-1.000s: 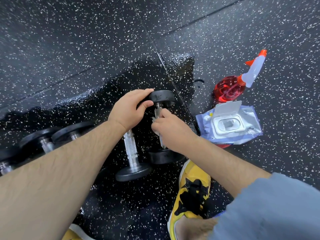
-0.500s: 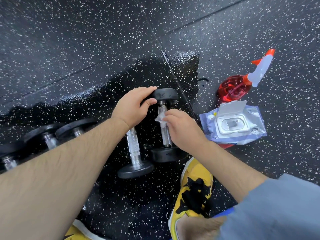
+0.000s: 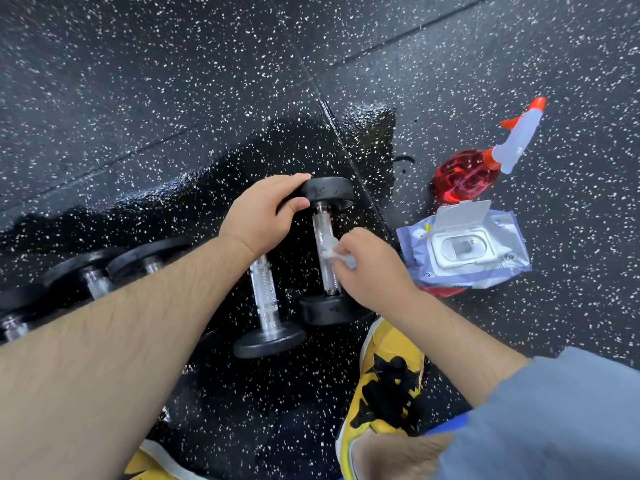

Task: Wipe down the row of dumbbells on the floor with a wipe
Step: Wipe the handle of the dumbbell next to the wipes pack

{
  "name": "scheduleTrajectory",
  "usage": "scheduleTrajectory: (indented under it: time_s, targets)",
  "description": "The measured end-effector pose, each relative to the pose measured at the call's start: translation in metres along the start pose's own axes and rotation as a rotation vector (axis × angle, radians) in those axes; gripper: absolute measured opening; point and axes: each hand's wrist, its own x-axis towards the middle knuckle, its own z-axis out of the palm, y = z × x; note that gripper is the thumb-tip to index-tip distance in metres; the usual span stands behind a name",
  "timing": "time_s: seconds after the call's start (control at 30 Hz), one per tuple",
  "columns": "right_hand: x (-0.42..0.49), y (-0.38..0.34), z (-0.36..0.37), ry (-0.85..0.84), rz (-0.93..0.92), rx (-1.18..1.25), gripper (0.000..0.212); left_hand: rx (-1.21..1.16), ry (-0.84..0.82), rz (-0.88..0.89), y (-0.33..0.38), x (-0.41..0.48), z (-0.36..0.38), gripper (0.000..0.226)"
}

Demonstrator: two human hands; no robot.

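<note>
A row of black dumbbells with chrome handles lies on the speckled rubber floor. The rightmost dumbbell [image 3: 327, 194] has its far head gripped by my left hand [image 3: 261, 216]. My right hand [image 3: 372, 268] pinches a crumpled white wipe [image 3: 330, 251] against that dumbbell's chrome handle, about midway along it. Just to the left lies a second dumbbell [image 3: 265, 306], partly under my left wrist. More dumbbells [image 3: 93, 275] continue left, partly hidden by my left forearm.
An open pack of wipes [image 3: 464, 249] lies right of the dumbbells, with a red spray bottle [image 3: 474, 168] behind it. The floor around the dumbbells is wet and glossy. My yellow and black shoes [image 3: 388, 379] stand close in front.
My right hand slid the wipe up the handle towards the far head, then back down to its middle. My left hand kept its grip on the far head.
</note>
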Motion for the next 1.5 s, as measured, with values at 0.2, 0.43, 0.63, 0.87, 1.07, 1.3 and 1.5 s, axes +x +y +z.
scheduleTrajectory:
  time_s: [0.2, 0.43, 0.63, 0.87, 1.07, 1.3, 1.5]
  targets:
    - [0.016, 0.000, 0.006, 0.141, 0.055, 0.141, 0.008, 0.001, -0.001, -0.004, 0.003, 0.001, 0.000, 0.042]
    - [0.020, 0.006, 0.000, 0.111, 0.249, 0.318, 0.016, -0.006, 0.011, -0.011, 0.003, -0.001, -0.002, 0.042]
    - [0.009, 0.001, 0.006, 0.051, 0.382, 0.392, 0.019, 0.003, 0.009, 0.002, 0.003, -0.001, -0.002, 0.042]
    - [0.021, 0.003, 0.001, 0.060, 0.485, 0.463, 0.016, 0.004, 0.008, -0.004, 0.005, 0.000, -0.003, 0.042]
    - [0.019, 0.012, -0.003, 0.050, 0.488, 0.477, 0.019, 0.009, 0.005, -0.003, 0.004, -0.001, -0.003, 0.041]
    - [0.011, 0.016, 0.002, -0.046, 0.500, 0.498, 0.007, 0.016, 0.009, 0.005, 0.003, -0.001, -0.002, 0.041]
    - [0.009, 0.003, 0.000, 0.021, 0.381, 0.383, 0.016, -0.002, 0.019, 0.007, 0.003, 0.000, -0.002, 0.041]
